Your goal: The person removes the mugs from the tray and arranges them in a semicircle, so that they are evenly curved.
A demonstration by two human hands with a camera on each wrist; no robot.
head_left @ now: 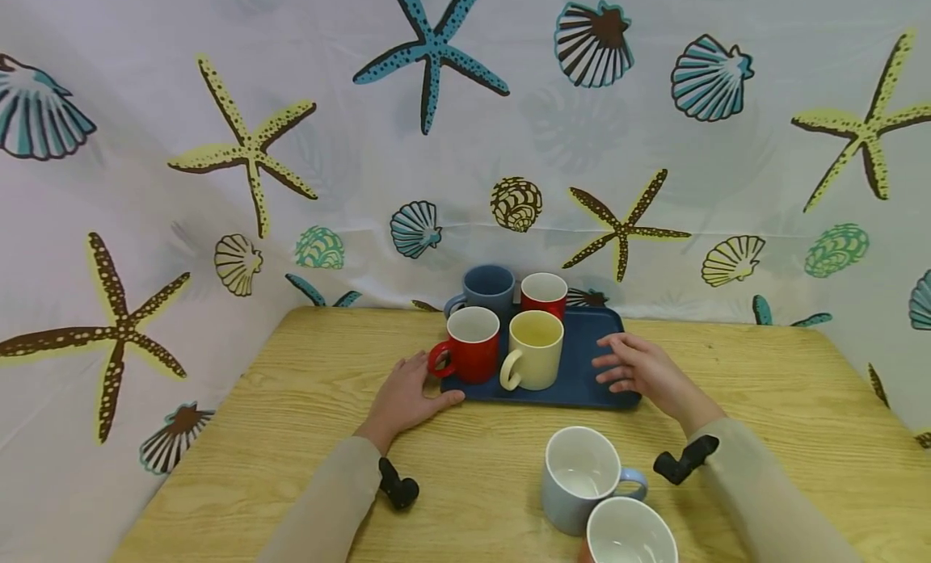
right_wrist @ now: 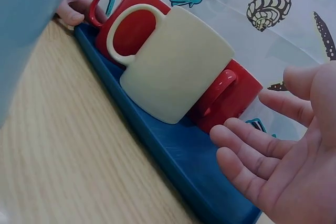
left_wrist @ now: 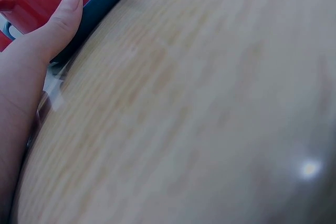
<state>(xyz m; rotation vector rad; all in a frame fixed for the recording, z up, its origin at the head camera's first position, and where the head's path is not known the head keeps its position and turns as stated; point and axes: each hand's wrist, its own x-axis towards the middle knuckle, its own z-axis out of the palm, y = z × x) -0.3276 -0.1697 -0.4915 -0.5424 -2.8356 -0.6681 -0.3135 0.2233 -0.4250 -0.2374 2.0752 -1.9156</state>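
Observation:
A dark blue tray (head_left: pixel 585 349) holds two red mugs, a pale yellow mug (head_left: pixel 541 365) and a blue mug (head_left: pixel 490 287). My left hand (head_left: pixel 409 395) rests at the tray's front left corner, its thumb along the front rim, beside the handle of the front red mug (head_left: pixel 476 361). In the left wrist view, the thumb (left_wrist: pixel 65 22) lies straight at the tray edge. Over the tray's right end, my right hand (head_left: pixel 642 375) is held with fingers spread and nothing in them. The right wrist view shows its palm near the rear red mug (right_wrist: pixel 228 100).
On the wooden table (head_left: pixel 327 385), a light blue mug (head_left: pixel 570 498) with a white inside stands in front of the tray. Another white-lined mug (head_left: pixel 631 539) is right beside it at the bottom of the view. A patterned cloth (head_left: pixel 465 159) hangs behind the table.

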